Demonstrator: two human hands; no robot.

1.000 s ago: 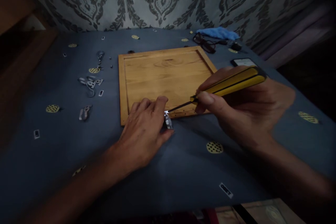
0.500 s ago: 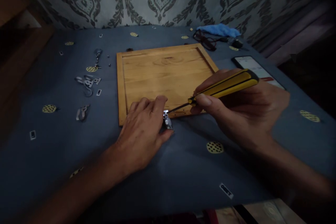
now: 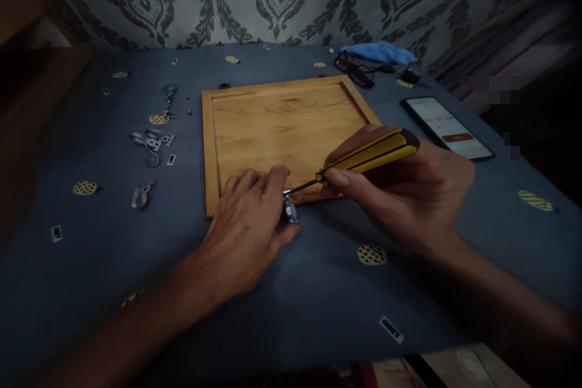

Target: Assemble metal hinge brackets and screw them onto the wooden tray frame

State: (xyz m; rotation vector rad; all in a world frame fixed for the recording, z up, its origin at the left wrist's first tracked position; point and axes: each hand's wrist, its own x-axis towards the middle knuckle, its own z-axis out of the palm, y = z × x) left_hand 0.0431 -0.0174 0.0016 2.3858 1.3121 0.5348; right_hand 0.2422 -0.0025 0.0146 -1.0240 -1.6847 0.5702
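My right hand [image 3: 400,194] grips a yellow-and-black screwdriver [image 3: 364,160] from the right, thumb along the handle's front end. The thin shaft slants down to the left, its tip at a small shiny metal latch [image 3: 291,212] on the near edge of a framed wooden panel [image 3: 277,133]. Thumb and fingers of my left hand [image 3: 248,218] close around this latch, hiding part of it, while the hand rests on the panel's near edge. Small holes show in the wood just right of the latch. Whether the tip sits in a screw is too small to tell.
On the patterned blue cloth [image 3: 318,309] at left lie several metal hooks and plates [image 3: 152,142], another metal fitting [image 3: 143,194] and small screws [image 3: 169,106]. A phone [image 3: 448,127] is at right. Eyeglasses [image 3: 357,71] and a blue cloth [image 3: 379,52] lie at the back right.
My right hand and the screwdriver have shifted left, and the handle has turned slightly. More of the phone shows now. My left hand and the panel stay put.
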